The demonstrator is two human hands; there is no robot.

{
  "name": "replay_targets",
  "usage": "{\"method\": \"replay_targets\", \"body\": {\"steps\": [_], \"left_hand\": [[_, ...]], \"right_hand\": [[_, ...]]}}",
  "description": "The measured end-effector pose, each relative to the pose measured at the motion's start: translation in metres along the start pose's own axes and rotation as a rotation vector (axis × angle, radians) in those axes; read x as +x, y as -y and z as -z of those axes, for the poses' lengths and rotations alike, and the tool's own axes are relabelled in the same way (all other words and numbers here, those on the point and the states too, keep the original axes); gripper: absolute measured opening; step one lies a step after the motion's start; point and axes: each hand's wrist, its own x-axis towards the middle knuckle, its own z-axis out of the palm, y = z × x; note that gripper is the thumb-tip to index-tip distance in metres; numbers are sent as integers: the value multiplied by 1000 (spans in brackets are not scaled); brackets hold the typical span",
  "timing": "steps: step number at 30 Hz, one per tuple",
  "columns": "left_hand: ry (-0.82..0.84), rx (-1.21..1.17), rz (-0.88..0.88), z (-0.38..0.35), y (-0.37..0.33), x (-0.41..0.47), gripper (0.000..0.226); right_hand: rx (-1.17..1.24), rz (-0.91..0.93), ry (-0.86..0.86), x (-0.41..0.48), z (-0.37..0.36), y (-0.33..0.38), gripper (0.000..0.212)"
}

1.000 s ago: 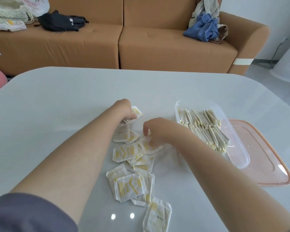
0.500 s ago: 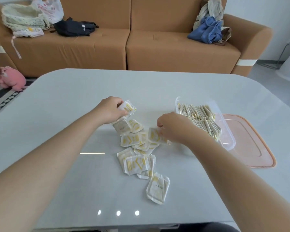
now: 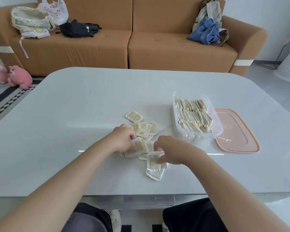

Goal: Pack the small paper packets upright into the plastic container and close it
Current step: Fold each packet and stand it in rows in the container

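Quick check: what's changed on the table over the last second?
Both hands came back to the near end of the pile. The left hand let go its packet at the far end and grips others; the right hand pinches one. Container and lid unmoved, still open.

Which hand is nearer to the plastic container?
Right. The right hand is just left of the plastic container; the left hand is farther left. Both grip packets.

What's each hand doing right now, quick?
Left hand: grips paper packets.
Right hand: pinches another packet.
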Motion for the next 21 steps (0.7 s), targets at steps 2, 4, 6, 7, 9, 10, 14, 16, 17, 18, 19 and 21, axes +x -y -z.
{"method": "replay_targets", "body": {"steps": [2, 4, 6, 7, 9, 10, 14, 16, 17, 18, 19, 21], "left_hand": [[-56, 6, 25, -10, -1, 0, 20], [-107, 0, 60, -15, -6, 0, 24], [-139, -13, 78, -18, -12, 1, 30], [-153, -27, 82, -21, -15, 1, 31], [-180, -28, 93, -24, -18, 2, 32], [-192, -21, 98, -25, -18, 2, 30], [-240, 30, 127, -24, -18, 1, 23], [-237, 10, 159, -22, -18, 1, 26], [-222, -50, 175, -21, -17, 2, 28], [-205, -127, 191, -20, -16, 4, 33], [-189, -189, 205, -19, -15, 5, 39], [-168, -228, 233, -17, -15, 5, 51]], "right_hand": [[29, -7, -34, 2, -7, -1, 39], [56, -8, -51, 3, -11, -1, 40], [80, -13, -65, 4, -14, -2, 39], [87, -16, -70, 4, -16, -2, 37], [102, -27, -76, 4, -18, -3, 35], [110, -31, -75, 3, -19, -3, 36], [81, -2, -54, 0, -22, -3, 49], [77, 6, -47, 1, -22, -2, 51], [73, 6, -46, 1, -22, -1, 50], [65, 7, -47, 2, -22, -1, 49], [52, 13, -50, 3, -22, 0, 46], [34, 27, -63, 4, -22, 1, 37]]}}
